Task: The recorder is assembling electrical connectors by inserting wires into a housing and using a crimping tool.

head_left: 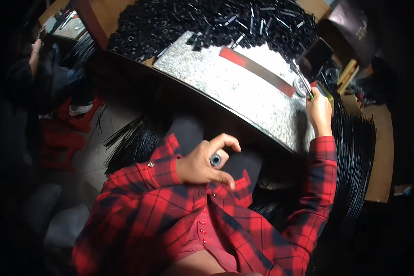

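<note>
Left hand (200, 162): thumb and forefinger spread wide, other fingers curled round dark tube (215, 160), near side, over lap. Right hand (319, 109): closed on slim tool (301, 75), table's (207, 76) right end. Strip (257, 71) mid-table, pile (156, 27) far. Step: tool handling, seemingly; next move calls for steady tube.

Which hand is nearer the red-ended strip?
Right. The right hand is just past the right end of the red-ended strip; the left hand is farther, over the lap.
</note>
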Available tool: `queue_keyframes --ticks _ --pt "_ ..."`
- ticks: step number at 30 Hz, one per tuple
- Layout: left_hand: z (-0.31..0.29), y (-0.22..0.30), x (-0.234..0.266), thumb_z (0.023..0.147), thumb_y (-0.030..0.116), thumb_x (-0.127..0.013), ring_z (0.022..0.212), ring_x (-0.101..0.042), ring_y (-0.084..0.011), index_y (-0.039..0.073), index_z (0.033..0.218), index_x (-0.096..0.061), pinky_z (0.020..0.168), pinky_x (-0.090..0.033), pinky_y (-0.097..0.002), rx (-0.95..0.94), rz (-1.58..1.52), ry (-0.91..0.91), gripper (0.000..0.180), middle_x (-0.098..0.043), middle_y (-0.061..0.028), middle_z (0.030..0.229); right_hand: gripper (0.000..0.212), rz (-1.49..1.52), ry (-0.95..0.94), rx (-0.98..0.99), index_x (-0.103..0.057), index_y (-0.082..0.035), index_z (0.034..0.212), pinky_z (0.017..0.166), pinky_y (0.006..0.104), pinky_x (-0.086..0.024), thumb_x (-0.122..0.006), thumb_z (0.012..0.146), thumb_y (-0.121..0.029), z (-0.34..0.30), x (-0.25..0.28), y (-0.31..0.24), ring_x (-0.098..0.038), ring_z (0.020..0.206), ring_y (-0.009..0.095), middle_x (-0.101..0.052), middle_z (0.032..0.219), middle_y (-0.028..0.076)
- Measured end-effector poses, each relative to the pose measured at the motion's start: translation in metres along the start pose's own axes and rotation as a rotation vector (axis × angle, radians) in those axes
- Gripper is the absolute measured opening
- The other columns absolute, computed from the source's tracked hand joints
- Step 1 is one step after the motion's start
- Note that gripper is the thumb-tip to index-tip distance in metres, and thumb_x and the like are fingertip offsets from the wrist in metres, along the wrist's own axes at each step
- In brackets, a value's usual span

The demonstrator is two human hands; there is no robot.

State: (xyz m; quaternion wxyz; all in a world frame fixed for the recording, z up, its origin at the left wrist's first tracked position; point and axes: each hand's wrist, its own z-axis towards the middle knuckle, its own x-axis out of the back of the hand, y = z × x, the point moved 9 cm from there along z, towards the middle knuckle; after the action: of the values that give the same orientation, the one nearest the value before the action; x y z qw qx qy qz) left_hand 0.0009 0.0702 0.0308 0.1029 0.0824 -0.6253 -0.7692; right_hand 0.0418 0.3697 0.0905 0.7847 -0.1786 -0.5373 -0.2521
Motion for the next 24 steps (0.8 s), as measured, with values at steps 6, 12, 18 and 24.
queue_keyframes --ticks 6,12,18,24 --pt "-0.003 0.012 -0.011 0.062 0.023 -0.085 0.045 -0.037 -0.0026 0.004 0.111 -0.042 0.043 -0.028 -0.0213 -0.092 -0.062 -0.081 0.068 -0.036 0.0046 0.052 0.023 -0.185 -0.155 0.037 -0.061 -0.001 0.096 0.074 0.0454 -0.05 -0.05 0.077 -0.01 0.051 -0.049 0.034 -0.061 0.086 0.037 -0.063 0.09 0.023" --pt "-0.006 0.015 -0.007 0.064 0.025 -0.083 0.049 -0.049 -0.0092 0.005 0.106 -0.041 0.046 -0.037 -0.0251 -0.04 -0.068 -0.078 0.063 -0.048 -0.0009 0.054 0.017 -0.237 -0.264 0.077 -0.061 0.001 0.087 0.075 0.0443 -0.049 -0.054 0.076 -0.01 0.06 -0.067 0.021 -0.061 0.086 0.038 -0.063 0.087 0.024" --pt "-0.001 0.006 -0.01 0.065 0.027 -0.082 0.048 -0.049 -0.0098 0.006 0.106 -0.04 0.046 -0.037 -0.0251 0.029 -0.145 -0.124 0.063 -0.048 -0.0014 0.053 0.02 -0.178 -0.222 0.092 -0.062 0.002 0.088 0.075 0.0438 -0.049 -0.057 0.074 -0.011 0.067 -0.064 0.018 -0.061 0.086 0.038 -0.062 0.086 0.025" --pt "0.003 0.0 -0.004 0.066 0.03 -0.081 0.047 -0.046 -0.0083 0.006 0.105 -0.041 0.046 -0.035 -0.0242 -0.031 -0.11 -0.066 0.062 -0.045 -0.0006 0.052 0.02 -0.063 -0.183 -0.003 -0.062 0.001 0.091 0.074 0.0416 -0.049 -0.06 0.074 -0.011 0.06 -0.048 0.01 -0.062 0.085 0.037 -0.063 0.085 0.023"
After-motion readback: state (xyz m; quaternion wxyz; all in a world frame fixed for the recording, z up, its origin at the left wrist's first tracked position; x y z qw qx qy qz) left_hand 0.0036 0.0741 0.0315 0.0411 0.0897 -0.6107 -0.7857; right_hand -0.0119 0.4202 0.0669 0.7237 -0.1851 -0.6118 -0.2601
